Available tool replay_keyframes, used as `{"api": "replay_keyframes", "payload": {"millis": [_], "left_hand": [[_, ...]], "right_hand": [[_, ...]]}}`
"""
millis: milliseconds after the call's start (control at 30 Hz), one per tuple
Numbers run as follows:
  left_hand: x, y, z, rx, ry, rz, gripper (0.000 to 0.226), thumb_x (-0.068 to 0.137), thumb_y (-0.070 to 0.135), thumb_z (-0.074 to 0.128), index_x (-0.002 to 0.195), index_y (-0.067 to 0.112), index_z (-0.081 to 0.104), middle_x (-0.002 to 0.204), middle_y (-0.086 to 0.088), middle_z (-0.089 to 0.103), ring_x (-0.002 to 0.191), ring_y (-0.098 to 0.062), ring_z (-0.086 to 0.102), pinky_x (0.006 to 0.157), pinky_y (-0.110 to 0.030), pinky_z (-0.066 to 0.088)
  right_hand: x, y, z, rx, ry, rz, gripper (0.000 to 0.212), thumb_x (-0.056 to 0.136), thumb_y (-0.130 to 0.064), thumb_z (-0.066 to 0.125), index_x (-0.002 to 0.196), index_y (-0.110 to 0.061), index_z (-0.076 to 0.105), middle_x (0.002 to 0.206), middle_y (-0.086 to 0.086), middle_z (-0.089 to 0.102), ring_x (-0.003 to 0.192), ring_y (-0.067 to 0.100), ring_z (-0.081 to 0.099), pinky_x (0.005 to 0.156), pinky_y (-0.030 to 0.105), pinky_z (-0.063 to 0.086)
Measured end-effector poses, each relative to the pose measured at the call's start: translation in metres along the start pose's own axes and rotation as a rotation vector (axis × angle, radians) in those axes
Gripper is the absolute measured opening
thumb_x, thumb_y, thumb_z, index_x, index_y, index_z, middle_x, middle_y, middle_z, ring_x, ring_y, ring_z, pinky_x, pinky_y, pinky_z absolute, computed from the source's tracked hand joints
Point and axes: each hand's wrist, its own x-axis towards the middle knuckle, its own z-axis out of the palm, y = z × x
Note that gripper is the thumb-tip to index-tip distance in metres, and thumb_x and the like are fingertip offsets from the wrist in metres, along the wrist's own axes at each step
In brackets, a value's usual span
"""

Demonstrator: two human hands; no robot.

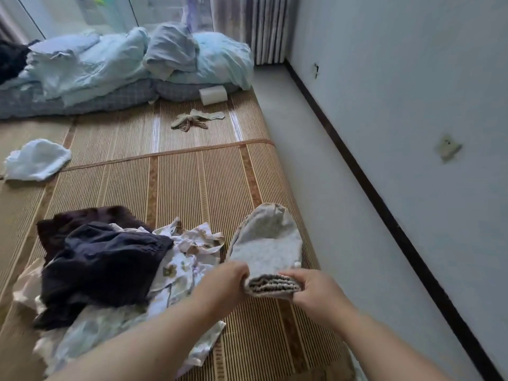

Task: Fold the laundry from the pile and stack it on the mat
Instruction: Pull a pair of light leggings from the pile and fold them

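A grey sock (265, 243) lies stretched over the woven mat (192, 182), toe pointing away from me. My left hand (225, 283) grips the left side of its ribbed cuff and my right hand (313, 291) grips the right side. To the left lies the laundry pile: a dark navy garment (101, 262) on top, a dark brown one (82, 218) behind it, and a pale floral cloth (187, 257) underneath.
A light blue cloth (35, 159) lies at the mat's left edge. Beige socks (195, 119) and a white roll (213, 94) lie farther off. Crumpled blue bedding (123, 64) fills the back. A grey floor strip and white wall (398, 133) run along the right.
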Motion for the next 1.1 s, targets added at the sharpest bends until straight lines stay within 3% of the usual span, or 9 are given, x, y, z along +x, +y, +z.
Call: {"api": "replay_keyframes", "payload": {"millis": [133, 333, 533, 667, 733, 800, 933, 1033, 1100], "left_hand": [[-0.022, -0.023, 0.086, 0.003, -0.25, -0.12, 0.015, 0.086, 0.037, 0.056, 0.086, 0.023, 0.051, 0.073, 0.007, 0.047, 0.088, -0.023, 0.058, 0.061, -0.031, 0.035], [-0.031, -0.038, 0.146, -0.024, -0.638, -0.165, 0.039, 0.088, 0.055, 0.049, 0.1, 0.018, 0.053, 0.106, -0.011, 0.063, 0.102, -0.028, 0.058, 0.068, -0.029, 0.034], [0.012, -0.049, 0.146, -0.007, -0.277, -0.184, 0.01, 0.09, 0.029, 0.048, 0.09, 0.021, 0.044, 0.1, -0.014, 0.061, 0.098, -0.031, 0.058, 0.07, -0.034, 0.04], [0.052, -0.058, 0.161, -0.092, -0.056, -0.221, 0.05, 0.083, 0.038, 0.064, 0.127, 0.027, 0.042, 0.132, -0.009, 0.052, 0.123, -0.026, 0.047, 0.099, -0.036, 0.04], [0.058, -0.06, 0.174, 0.08, -0.109, -0.157, 0.088, 0.085, 0.044, 0.06, 0.151, 0.025, 0.007, 0.159, -0.006, 0.01, 0.145, -0.025, 0.011, 0.118, -0.036, 0.011], [0.053, -0.068, 0.193, 0.264, -0.152, -0.005, 0.083, 0.09, 0.044, 0.045, 0.152, 0.024, -0.007, 0.159, -0.005, -0.016, 0.147, -0.027, -0.013, 0.118, -0.041, -0.001], [0.043, -0.098, 0.22, 0.364, -0.242, 0.256, 0.072, 0.086, 0.053, 0.031, 0.15, 0.021, 0.023, 0.157, -0.002, 0.009, 0.142, -0.023, 0.001, 0.109, -0.054, 0.033], [0.04, -0.124, 0.222, 0.466, -0.533, 0.255, 0.104, 0.075, 0.079, 0.038, 0.149, 0.029, -0.016, 0.15, 0.009, -0.03, 0.137, -0.013, -0.031, 0.118, -0.044, -0.005], [0.042, -0.134, 0.214, 0.574, -0.587, 0.334, 0.12, 0.067, 0.081, 0.05, 0.145, 0.031, -0.025, 0.145, 0.01, -0.039, 0.135, -0.012, -0.037, 0.113, -0.039, -0.013]], "right_hand": [[0.0, 0.06, 0.057, -0.034, -0.161, 0.134, 0.027, 0.079, -0.031, 0.07, 0.103, -0.042, 0.069, 0.092, -0.02, 0.067, 0.097, -0.001, 0.06, 0.069, 0.001, 0.037], [0.007, 0.102, 0.085, -0.032, -0.367, 0.235, 0.027, 0.067, -0.018, 0.068, 0.055, -0.041, 0.062, 0.053, -0.013, 0.057, 0.058, -0.003, 0.051, 0.056, 0.019, 0.041], [0.054, 0.111, 0.076, 0.144, -0.086, 0.194, 0.046, 0.062, -0.017, 0.058, 0.102, -0.036, 0.069, 0.098, -0.007, 0.071, 0.092, 0.011, 0.065, 0.081, 0.027, 0.052], [0.094, 0.119, 0.08, 0.054, 0.034, 0.217, 0.086, 0.081, -0.012, 0.061, 0.151, -0.034, 0.016, 0.147, 0.002, 0.04, 0.124, 0.021, 0.049, 0.086, 0.027, 0.043], [0.106, 0.132, 0.093, -0.167, 0.049, 0.172, 0.096, 0.084, -0.016, 0.062, 0.151, -0.036, -0.004, 0.16, 0.0, 0.009, 0.142, 0.024, 0.026, 0.106, 0.035, 0.035], [0.109, 0.151, 0.114, -0.469, 0.023, 0.016, 0.089, 0.086, -0.014, 0.056, 0.151, -0.036, -0.001, 0.16, -0.004, -0.012, 0.148, 0.021, -0.002, 0.117, 0.047, 0.016], [0.108, 0.179, 0.136, -0.747, -0.04, -0.231, 0.061, 0.088, -0.041, 0.032, 0.148, -0.03, 0.024, 0.159, -0.004, 0.005, 0.147, 0.021, -0.004, 0.111, 0.059, 0.024], [0.107, 0.205, 0.133, -0.789, -0.226, -0.146, 0.095, 0.071, -0.085, 0.003, 0.144, -0.026, -0.017, 0.143, -0.016, -0.038, 0.138, 0.015, -0.033, 0.111, 0.049, -0.014], [0.105, 0.206, 0.128, -0.886, -0.224, -0.231, 0.107, 0.066, -0.092, 0.007, 0.147, -0.024, -0.005, 0.154, -0.007, -0.021, 0.145, 0.021, -0.013, 0.11, 0.059, 0.001]]}}
